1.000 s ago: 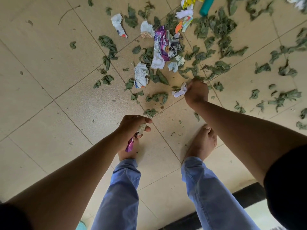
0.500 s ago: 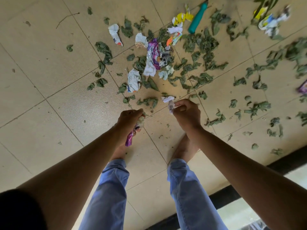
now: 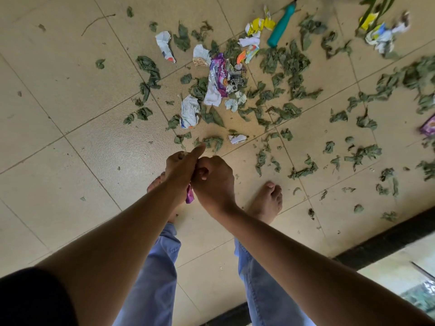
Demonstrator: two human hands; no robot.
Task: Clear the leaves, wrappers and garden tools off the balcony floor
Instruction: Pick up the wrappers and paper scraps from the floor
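Two hands are meeting at the centre of the head view, above the bare feet. The left hand [image 3: 180,170] is curling around a purple wrapper [image 3: 189,195], whose end is poking out below the fist at 6 o'clock, while its thumb is sticking out straight toward 1 o'clock. The right hand [image 3: 215,177] is pressing against the left one at its 3 o'clock side, fingers curled inward; whether anything is sitting inside that curl I cannot tell.

Dried green leaves [image 3: 286,63] are lying scattered over the tiled floor [image 3: 70,74], thickest toward 1 o'clock and trailing out to 3 o'clock. A cluster of crumpled wrappers [image 3: 220,78], purple, white and silver, is lying at 12 o'clock from the hands, with a crumpled white paper [image 3: 189,111] just beside it at its 7 o'clock. A small white scrap [image 3: 237,138] is lying nearest the hands, at their 1 o'clock. A teal tool handle [image 3: 280,27] is lying tilted near the top edge, with a yellow wrapper [image 3: 259,25] just beside it at its 9 o'clock. More crumpled wrappers, blurred, are lying at the upper right [image 3: 382,36], and a purple one [image 3: 428,125] is lying cut off at the right edge.

Blue jeans [image 3: 153,278] are covering both legs at 6 o'clock.
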